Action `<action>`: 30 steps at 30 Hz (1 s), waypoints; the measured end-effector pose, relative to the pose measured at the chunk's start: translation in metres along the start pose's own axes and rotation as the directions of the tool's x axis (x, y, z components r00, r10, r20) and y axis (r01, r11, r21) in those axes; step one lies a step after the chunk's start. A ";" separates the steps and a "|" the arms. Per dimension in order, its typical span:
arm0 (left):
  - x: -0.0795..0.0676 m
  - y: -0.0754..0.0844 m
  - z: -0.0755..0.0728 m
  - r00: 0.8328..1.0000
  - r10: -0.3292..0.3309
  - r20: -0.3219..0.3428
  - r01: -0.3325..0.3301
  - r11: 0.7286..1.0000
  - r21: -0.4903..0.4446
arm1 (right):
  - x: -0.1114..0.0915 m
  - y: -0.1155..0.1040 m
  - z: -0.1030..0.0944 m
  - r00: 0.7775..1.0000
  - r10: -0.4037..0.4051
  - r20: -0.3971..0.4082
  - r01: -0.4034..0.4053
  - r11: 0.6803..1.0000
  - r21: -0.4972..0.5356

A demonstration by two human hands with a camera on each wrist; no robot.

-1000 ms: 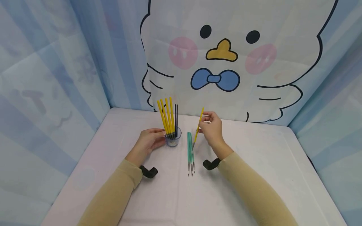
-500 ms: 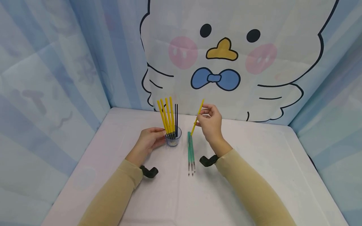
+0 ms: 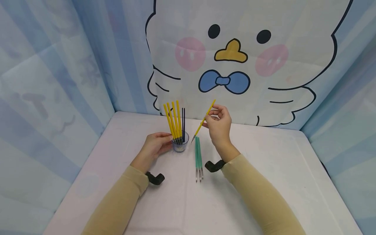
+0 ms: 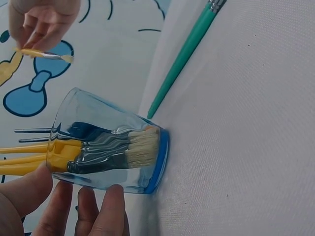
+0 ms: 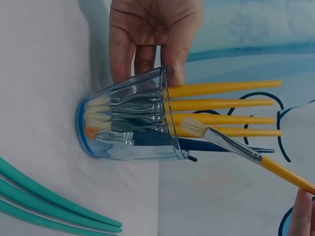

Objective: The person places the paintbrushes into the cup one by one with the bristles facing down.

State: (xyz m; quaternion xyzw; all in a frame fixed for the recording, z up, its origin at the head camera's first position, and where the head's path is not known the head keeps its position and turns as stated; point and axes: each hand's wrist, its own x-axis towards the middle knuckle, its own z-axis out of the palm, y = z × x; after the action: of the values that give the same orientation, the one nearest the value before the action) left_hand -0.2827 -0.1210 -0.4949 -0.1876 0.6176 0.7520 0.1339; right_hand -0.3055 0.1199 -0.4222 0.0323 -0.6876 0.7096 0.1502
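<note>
My left hand [image 3: 155, 143] holds a clear plastic cup [image 4: 88, 110] with a blue base, thumb at the rim and fingers along its side. Bristles down in the cup stand several yellow-handled paintbrushes [image 3: 169, 120] and two thinner dark-handled paintbrushes [image 3: 183, 125]. To the right of the cup, my right hand [image 3: 220, 127] pinches another yellow-handled paintbrush [image 3: 201, 125] by its handle, tilted with its flat, pale bristles [image 5: 193, 127] down toward the cup. In the right wrist view those bristles overlap the cup's brush handles.
Green-handled paintbrushes [image 3: 197, 153] lie side by side on the white-covered table [image 3: 164, 205], right of the cup, tips toward me. Behind the table hangs a cloth curtain [image 3: 188, 88] with a cartoon face. A black wrist mount [image 3: 214, 165] juts from each sleeve.
My right hand has lifted the yellow-handled paintbrush up and away from the green ones, then swung its bristle end left toward the cup. The left hand and cup stay put.
</note>
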 end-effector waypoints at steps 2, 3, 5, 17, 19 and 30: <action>0.000 0.000 0.000 1.000 0.000 0.001 0.000 1.000 0.000 | 0.000 0.000 0.002 1.000 -0.009 -0.008 0.009 1.000 0.012; 0.000 0.000 -0.001 1.000 -0.001 0.001 0.001 1.000 0.002 | 0.000 0.000 0.003 1.000 -0.013 -0.010 0.013 1.000 0.018; -0.001 0.000 -0.001 1.000 -0.005 -0.004 0.005 1.000 0.004 | 0.001 0.000 0.006 1.000 -0.023 -0.013 0.024 0.999 0.028; 0.002 0.000 -0.003 1.000 -0.002 0.000 0.002 1.000 0.013 | 0.000 0.005 0.021 0.996 -0.093 -0.002 0.093 0.995 0.026; 0.002 0.000 -0.003 1.000 -0.004 -0.001 0.004 1.000 0.015 | -0.001 0.007 0.024 0.995 -0.104 0.009 0.104 0.995 0.008; 0.003 -0.002 -0.004 1.000 -0.003 0.009 0.003 1.000 0.008 | -0.009 0.017 0.036 0.986 -0.142 0.091 0.145 0.989 -0.025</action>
State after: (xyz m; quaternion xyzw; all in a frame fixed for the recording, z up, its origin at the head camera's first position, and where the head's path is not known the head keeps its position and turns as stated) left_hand -0.2840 -0.1243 -0.4985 -0.1846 0.6197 0.7502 0.1385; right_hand -0.3072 0.0833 -0.4385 0.1111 -0.7006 0.6839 0.1707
